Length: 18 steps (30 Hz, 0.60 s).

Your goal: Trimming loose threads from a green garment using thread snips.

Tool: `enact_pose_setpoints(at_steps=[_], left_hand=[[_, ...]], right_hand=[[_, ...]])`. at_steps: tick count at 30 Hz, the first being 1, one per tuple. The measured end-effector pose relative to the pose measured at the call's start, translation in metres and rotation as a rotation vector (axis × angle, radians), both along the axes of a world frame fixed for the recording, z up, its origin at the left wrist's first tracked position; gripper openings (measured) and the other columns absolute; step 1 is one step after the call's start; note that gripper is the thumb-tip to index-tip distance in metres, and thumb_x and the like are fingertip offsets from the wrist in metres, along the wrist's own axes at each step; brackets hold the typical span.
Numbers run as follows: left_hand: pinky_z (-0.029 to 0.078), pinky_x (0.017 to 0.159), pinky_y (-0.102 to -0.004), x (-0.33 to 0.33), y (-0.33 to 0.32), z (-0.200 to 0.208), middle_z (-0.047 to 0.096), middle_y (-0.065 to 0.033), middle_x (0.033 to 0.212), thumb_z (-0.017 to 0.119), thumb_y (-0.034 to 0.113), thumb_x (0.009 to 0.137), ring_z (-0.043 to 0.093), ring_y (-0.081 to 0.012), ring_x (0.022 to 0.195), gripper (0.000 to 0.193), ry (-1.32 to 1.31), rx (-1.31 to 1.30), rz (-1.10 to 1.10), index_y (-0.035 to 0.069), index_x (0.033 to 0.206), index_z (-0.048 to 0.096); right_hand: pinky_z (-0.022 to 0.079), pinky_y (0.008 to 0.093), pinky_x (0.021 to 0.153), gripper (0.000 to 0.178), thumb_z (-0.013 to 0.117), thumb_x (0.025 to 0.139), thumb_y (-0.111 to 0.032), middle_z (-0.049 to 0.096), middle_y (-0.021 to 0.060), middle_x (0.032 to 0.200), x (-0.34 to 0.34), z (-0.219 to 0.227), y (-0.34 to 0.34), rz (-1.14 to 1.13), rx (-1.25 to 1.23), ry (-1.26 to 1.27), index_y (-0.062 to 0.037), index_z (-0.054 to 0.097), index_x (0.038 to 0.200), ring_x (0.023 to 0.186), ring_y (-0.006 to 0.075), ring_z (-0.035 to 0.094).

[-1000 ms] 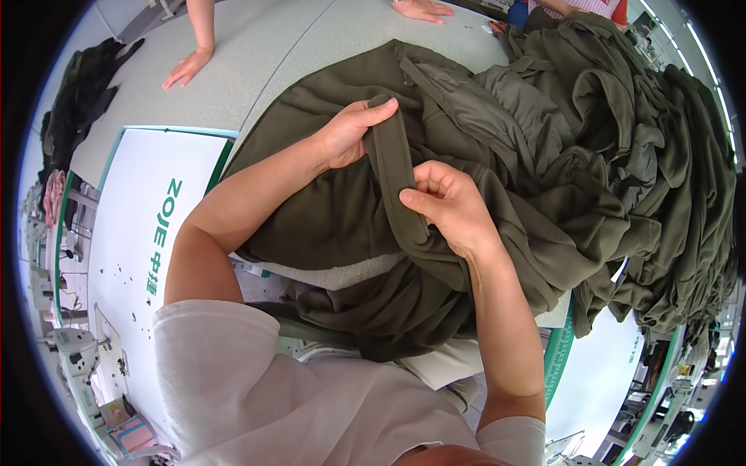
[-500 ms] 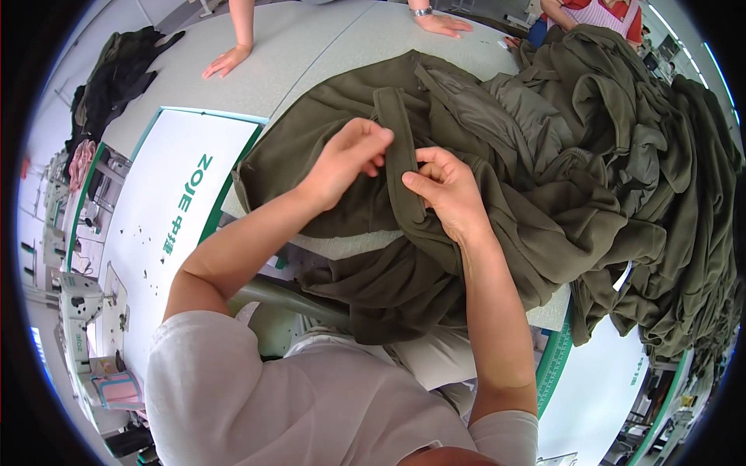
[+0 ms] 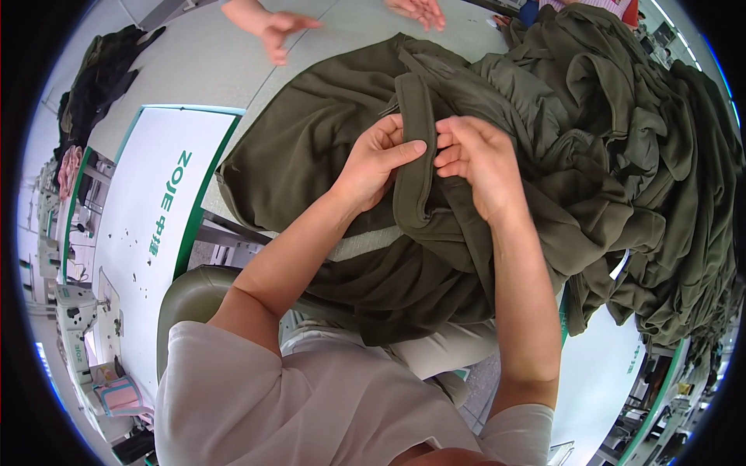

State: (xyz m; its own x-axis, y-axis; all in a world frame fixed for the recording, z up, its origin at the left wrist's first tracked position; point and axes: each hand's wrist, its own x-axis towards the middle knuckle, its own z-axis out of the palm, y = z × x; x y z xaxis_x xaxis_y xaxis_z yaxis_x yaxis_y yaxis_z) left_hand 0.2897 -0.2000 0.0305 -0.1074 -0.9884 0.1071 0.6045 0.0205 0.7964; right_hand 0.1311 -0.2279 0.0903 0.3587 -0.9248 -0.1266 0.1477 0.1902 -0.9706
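Observation:
An olive-green fleece garment (image 3: 303, 132) is spread over the table in front of me and hangs down over my lap. A long stitched band (image 3: 413, 182) of the same cloth stands up from it. My left hand (image 3: 369, 167) pinches this band, its thumb on top and its other fingers partly hidden behind. Just right of the band is my right hand (image 3: 491, 159), fingers bent and apart, with no cloth visibly gripped; whether its fingertips touch the band's edge I cannot tell.
Bunched olive garments (image 3: 614, 147) heap up on the right. On the left stands a white sewing table (image 3: 148, 186) with green edges and a sewing machine (image 3: 74, 311). Across the grey table (image 3: 326, 46) another person's hands (image 3: 284, 33) show, blurred. Dark clothing (image 3: 97, 85) lies far left.
My left hand has taken hold of the band, and my right hand has let go and moved to its right side. The other person's hands have lifted off the table.

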Motion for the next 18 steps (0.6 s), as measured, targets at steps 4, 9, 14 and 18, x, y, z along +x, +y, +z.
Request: enact_pose_setpoints(at_steps=[4, 9, 14, 18], left_hand=[[0.050, 0.080, -0.0251, 0.001, -0.003, -0.005, 0.063, -0.0068, 0.101, 0.062, 0.005, 0.086, 0.061, -0.0110, 0.089, 0.034, 0.000, -0.007, -0.026, 0.001, 0.116, 0.049], [0.050, 0.078, -0.0259, 0.002, -0.004, -0.006, 0.062, -0.0063, 0.098, 0.062, 0.007, 0.086, 0.061, -0.0111, 0.086, 0.029, 0.047, 0.052, 0.002, 0.001, 0.111, 0.049], [0.051, 0.076, -0.0275, 0.005, -0.004, -0.005, 0.061, -0.0063, 0.093, 0.061, 0.007, 0.086, 0.061, -0.0132, 0.083, 0.023, 0.171, 0.185, 0.079, 0.003, 0.104, 0.047], [0.051, 0.076, -0.0290, 0.006, -0.005, -0.009, 0.060, -0.0066, 0.092, 0.061, 0.006, 0.086, 0.062, -0.0149, 0.083, 0.023, 0.210, 0.223, 0.085, 0.004, 0.103, 0.046]], right_hand=[[0.047, 0.0209, 0.053, 0.016, 0.063, 0.084, -0.015, 0.059, 0.0027, 0.074, 0.007, 0.005, -0.016, 0.024, -0.036, 0.244, 0.0004, 0.061, 0.089, 0.059, 0.0082, 0.057], [0.046, 0.0204, 0.052, 0.014, 0.062, 0.082, -0.014, 0.060, 0.0018, 0.071, 0.008, -0.007, -0.023, 0.099, -0.018, 0.310, -0.0008, 0.062, 0.087, 0.058, 0.0080, 0.057], [0.047, 0.0206, 0.054, 0.013, 0.062, 0.082, -0.011, 0.061, 0.0022, 0.075, 0.012, -0.010, -0.022, 0.172, 0.027, 0.271, -0.0008, 0.062, 0.090, 0.060, 0.0086, 0.058], [0.046, 0.0204, 0.056, 0.019, 0.065, 0.081, -0.013, 0.063, 0.0026, 0.079, 0.015, -0.009, -0.021, 0.160, 0.033, 0.243, -0.0004, 0.061, 0.096, 0.066, 0.0084, 0.059]])
